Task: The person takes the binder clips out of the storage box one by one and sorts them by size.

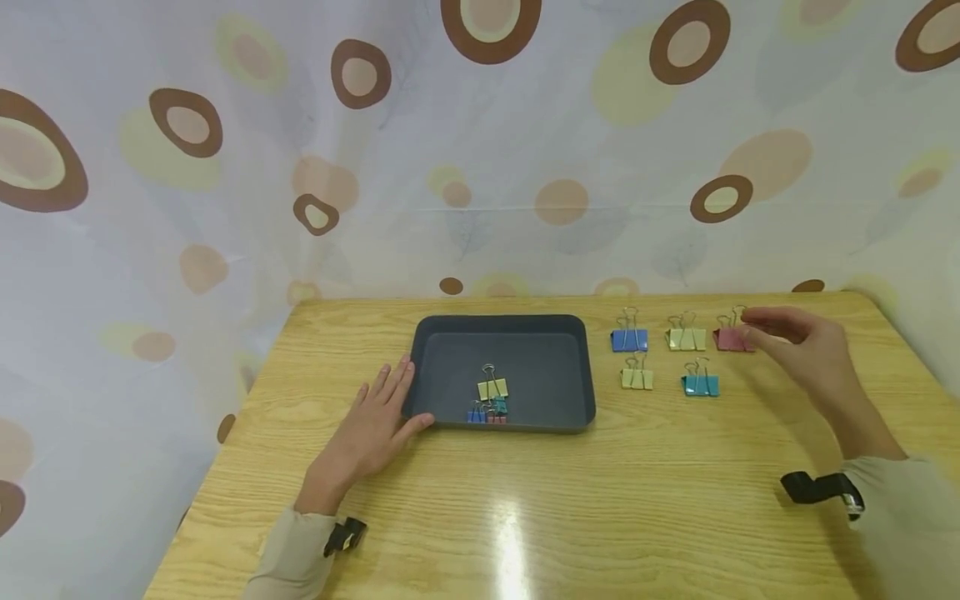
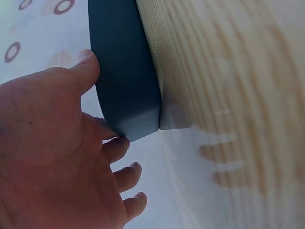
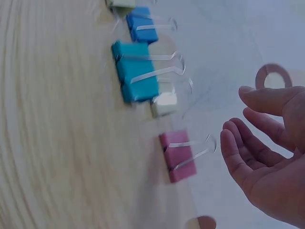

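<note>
My left hand [image 1: 372, 433] lies at the left front corner of a dark grey tray [image 1: 576, 367], fingers extended along its side and thumb at the front edge. In the left wrist view the thumb touches the tray wall [image 2: 126, 67]. Inside the tray are a yellow binder clip [image 1: 492, 389] and small teal, blue and red ones near the front. My right hand [image 1: 806, 350] hovers beside a red binder clip [image 1: 732, 339] on the table. In the right wrist view its loosely bent fingers [image 3: 233, 152] are apart from the clip's wire handles, holding nothing.
Left of the red clip stand a yellow clip [image 1: 686, 339] and a blue clip [image 1: 629, 340] in the back row. In front are another yellow clip [image 1: 637, 379] and a teal clip [image 1: 701, 385]. A patterned cloth [image 1: 510, 150] hangs behind the wooden table [image 1: 637, 517].
</note>
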The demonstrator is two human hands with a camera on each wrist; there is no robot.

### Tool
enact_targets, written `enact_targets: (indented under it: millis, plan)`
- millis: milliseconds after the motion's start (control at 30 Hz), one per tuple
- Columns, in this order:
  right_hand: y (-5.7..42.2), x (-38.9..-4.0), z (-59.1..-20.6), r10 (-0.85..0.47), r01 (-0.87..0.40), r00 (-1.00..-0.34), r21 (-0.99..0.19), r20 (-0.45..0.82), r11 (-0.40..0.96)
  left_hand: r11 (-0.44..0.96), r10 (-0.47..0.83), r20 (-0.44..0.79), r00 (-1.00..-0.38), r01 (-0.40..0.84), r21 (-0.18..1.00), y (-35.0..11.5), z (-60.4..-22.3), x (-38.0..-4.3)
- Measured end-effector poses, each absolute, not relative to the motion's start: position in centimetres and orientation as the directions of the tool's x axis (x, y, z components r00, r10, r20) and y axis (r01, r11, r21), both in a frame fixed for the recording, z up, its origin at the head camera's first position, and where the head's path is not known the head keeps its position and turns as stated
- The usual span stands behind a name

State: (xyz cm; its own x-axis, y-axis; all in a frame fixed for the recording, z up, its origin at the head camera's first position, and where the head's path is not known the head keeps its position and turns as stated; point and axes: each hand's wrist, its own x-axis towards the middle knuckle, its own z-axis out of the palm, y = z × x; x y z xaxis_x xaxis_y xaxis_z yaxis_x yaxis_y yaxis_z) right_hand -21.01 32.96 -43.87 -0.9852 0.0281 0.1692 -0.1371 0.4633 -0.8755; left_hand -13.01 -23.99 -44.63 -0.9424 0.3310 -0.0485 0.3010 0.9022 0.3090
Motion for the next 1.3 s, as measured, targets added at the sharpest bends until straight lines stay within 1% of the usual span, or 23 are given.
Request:
enact_targets:
  millis: [200,333,667,833,1100,1300]
  plan:
    - [30.0,-20.2,-42.4,-0.050,-0.229,-0.973,-0.896,0.227,0.381,0.900,0.337,-0.048,-0.940,0.306,0.312,-23.9,-44.6,-13.0]
    - [27.9,-19.4,-42.1,-0.093,-0.268,-0.963,-0.887,0.252,0.376,0.897,0.340,-0.036,-0.940,0.312,0.312,-23.9,-44.6,-13.0]
    - [24.2,-18.7,-41.7,-0.134,-0.311,-0.950,-0.894,0.283,0.323,0.895,0.342,-0.038,-0.939,0.314,0.317,-23.8,-44.6,-13.2]
    - [21.8,-18.9,-41.5,-0.179,-0.336,-0.938,-0.903,0.296,0.267,0.903,0.330,-0.035,-0.943,0.305,0.304,-24.1,-44.6,-13.1]
    - [17.5,-19.1,-41.7,-0.239,-0.336,-0.926,-0.927,0.292,0.167,0.903,0.332,-0.043,-0.942,0.304,0.304,-24.1,-44.9,-13.1]
    - [14.6,-19.5,-42.1,-0.272,-0.330,-0.920,-0.932,0.282,0.151,0.901,0.335,-0.041,-0.941,0.307,0.307,-24.0,-44.9,-13.0]
